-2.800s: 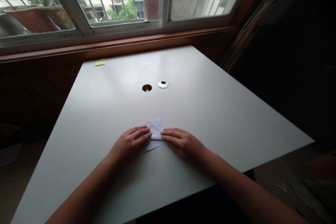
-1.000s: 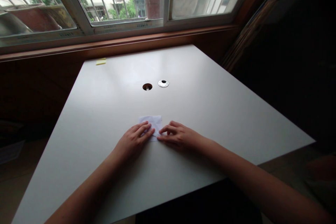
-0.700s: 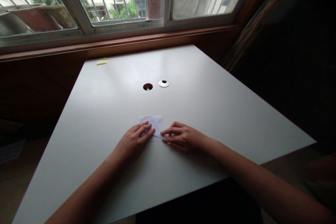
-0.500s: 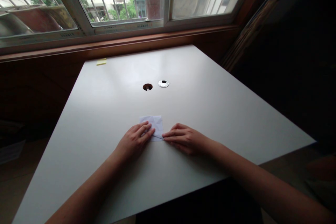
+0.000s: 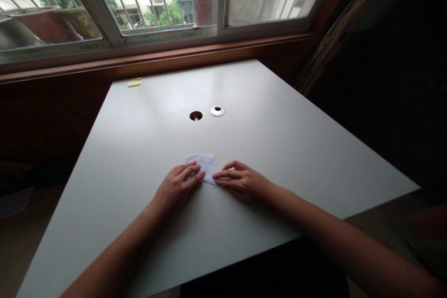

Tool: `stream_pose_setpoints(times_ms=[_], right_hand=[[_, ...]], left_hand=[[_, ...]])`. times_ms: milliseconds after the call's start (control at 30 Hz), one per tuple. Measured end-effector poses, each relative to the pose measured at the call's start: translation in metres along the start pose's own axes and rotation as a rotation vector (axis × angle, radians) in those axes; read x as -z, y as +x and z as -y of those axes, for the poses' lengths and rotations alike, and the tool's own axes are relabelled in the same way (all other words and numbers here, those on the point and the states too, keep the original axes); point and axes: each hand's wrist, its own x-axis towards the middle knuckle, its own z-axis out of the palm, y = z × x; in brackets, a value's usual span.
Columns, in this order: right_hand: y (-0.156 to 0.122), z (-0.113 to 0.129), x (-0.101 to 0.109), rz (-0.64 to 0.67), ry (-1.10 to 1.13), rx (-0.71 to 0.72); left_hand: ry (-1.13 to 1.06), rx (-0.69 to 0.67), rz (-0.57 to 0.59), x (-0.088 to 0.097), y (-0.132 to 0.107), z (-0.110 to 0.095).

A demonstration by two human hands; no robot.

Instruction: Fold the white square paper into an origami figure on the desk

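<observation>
A small folded sheet of white paper (image 5: 208,163) lies on the white tabletop, with a slanting fold line near its lower right corner. My left hand (image 5: 181,180) rests over the paper's left part, fingers stretched out and pressing it down; that part is hidden. At the right edge, near the lower corner, my right hand (image 5: 241,180) has its thumb and fingertips drawn together on the paper. Its index finger arches a little above the others.
The white table (image 5: 279,149) has a round cable hole (image 5: 196,116), with a round grommet cover (image 5: 217,111) beside it. A yellow sticky note (image 5: 134,82) lies at the far left edge. Behind the table is a barred window (image 5: 153,0). The table's near edge slants below my forearms.
My right fingertips have shifted slightly up and left along the paper's right edge, uncovering its lower right corner. My left hand stays in place on the paper.
</observation>
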Motion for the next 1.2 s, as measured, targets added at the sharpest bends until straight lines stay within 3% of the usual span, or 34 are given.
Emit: stream_pose_setpoints(times_ms=[700,1200], right_hand=[[0.019,0.002,-0.009,0.092,-0.126,0.062],[0.016,-0.001,-0.01,-0.013,-0.103,0.078]], left_hand=[[0.024,0.031,0.03,0.0,-0.001,-0.001],[0.164,0.016,0.122,0.007,-0.003,-0.019]])
